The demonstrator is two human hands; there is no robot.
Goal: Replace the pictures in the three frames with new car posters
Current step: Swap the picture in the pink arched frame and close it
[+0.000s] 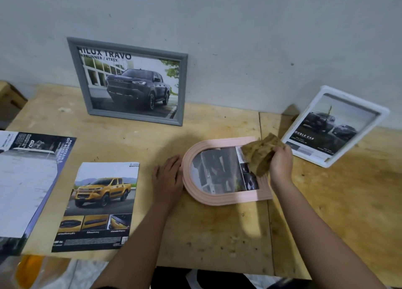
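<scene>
Your right hand (280, 165) has its fingers curled round a brown backing board (260, 156) and grips it by its near-right side. The board is tilted up over the straight end of the pink arched frame (217, 200), and its lower corner reaches down to the printed sheet (221, 171) that shows in the frame's opening. Whether the board actually touches the sheet, I cannot tell.

Your left hand (168, 180) lies flat on the tabletop (217, 234) with its fingers straight and holds nothing. Its edge rests against the rounded end of the pink frame.

That frame lies flat a little right of the tabletop's middle, with its arch pointing toward the left edge and its straight end toward the right edge. The sheet inside it shows a dark vehicle, though the print is blurred.

At the far edge, left of centre, a grey frame (75, 71) stands leaning on the wall (239, 38) with a dark pickup poster (134, 82) in it. Near the far right corner a white frame (382, 113) stands tilted and holds a second dark car poster (326, 125).

Near the front edge, just left of your left forearm, a yellow pickup poster (100, 201) lies flat and loose. Beside it, at the left edge, lies a larger printed sheet (26, 180) that is mostly pale, and part of it runs out of view.
</scene>
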